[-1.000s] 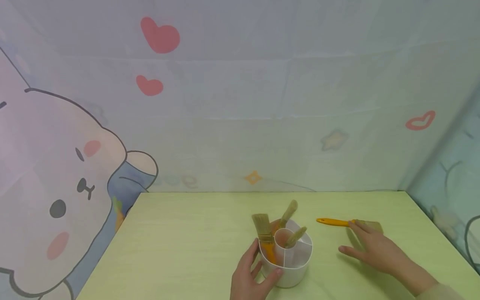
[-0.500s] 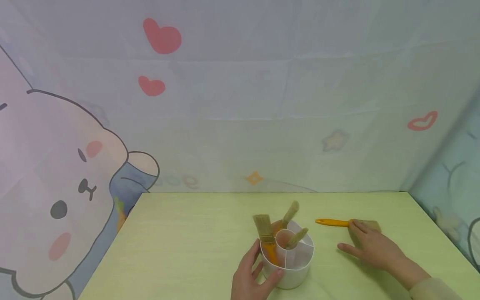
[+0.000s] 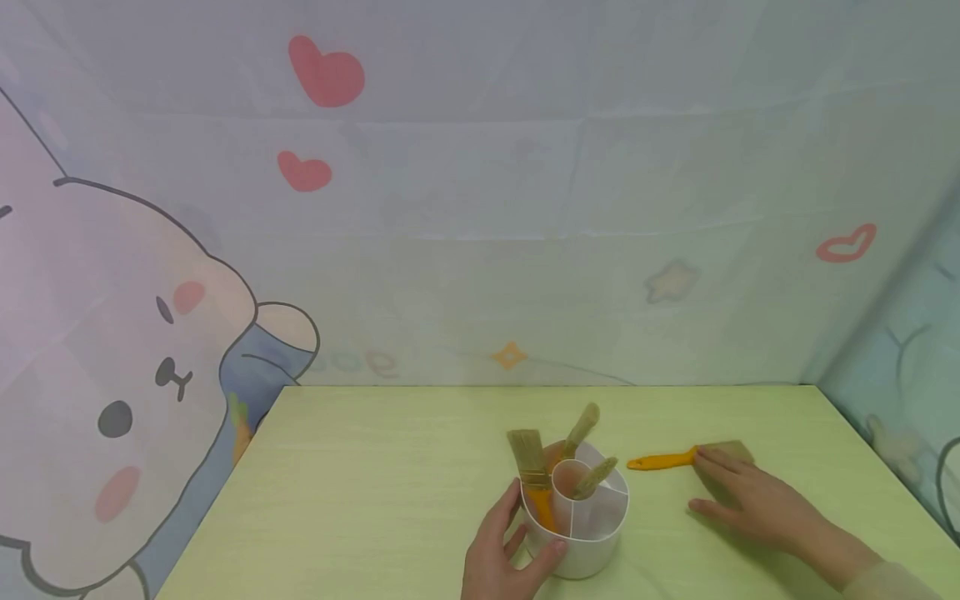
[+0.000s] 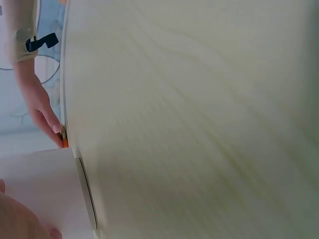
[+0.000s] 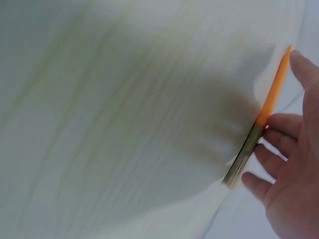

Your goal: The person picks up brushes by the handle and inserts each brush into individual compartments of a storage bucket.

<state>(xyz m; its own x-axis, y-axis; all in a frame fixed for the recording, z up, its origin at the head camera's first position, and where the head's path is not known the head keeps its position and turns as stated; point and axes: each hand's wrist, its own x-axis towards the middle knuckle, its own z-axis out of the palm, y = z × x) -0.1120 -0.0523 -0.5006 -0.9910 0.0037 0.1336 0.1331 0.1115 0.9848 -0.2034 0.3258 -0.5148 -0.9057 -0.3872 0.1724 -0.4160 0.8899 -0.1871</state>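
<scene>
A white divided holder (image 3: 581,533) stands near the table's front edge with three brushes (image 3: 527,457) upright in it. My left hand (image 3: 510,540) grips its left side, thumb on the front wall. To the right an orange-handled brush (image 3: 660,461) lies flat on the table. My right hand (image 3: 731,492) rests its straight fingertips on the brush at the ferrule, covering part of the bristles. In the right wrist view the same brush (image 5: 269,102) lies against the fingertips (image 5: 273,130) of my right hand (image 5: 291,169), the thumb spread apart near the handle's end.
The pale green table (image 3: 390,492) is walled by cartoon-printed cloth (image 3: 480,208) at the back and on both sides. In the left wrist view the holder's white wall (image 4: 45,189) shows at the lower left, with the right hand (image 4: 40,104) beyond it.
The right hand has slid the flat brush a little toward me, swinging its handle end down and nearer the holder. The left hand and holder have stayed put.
</scene>
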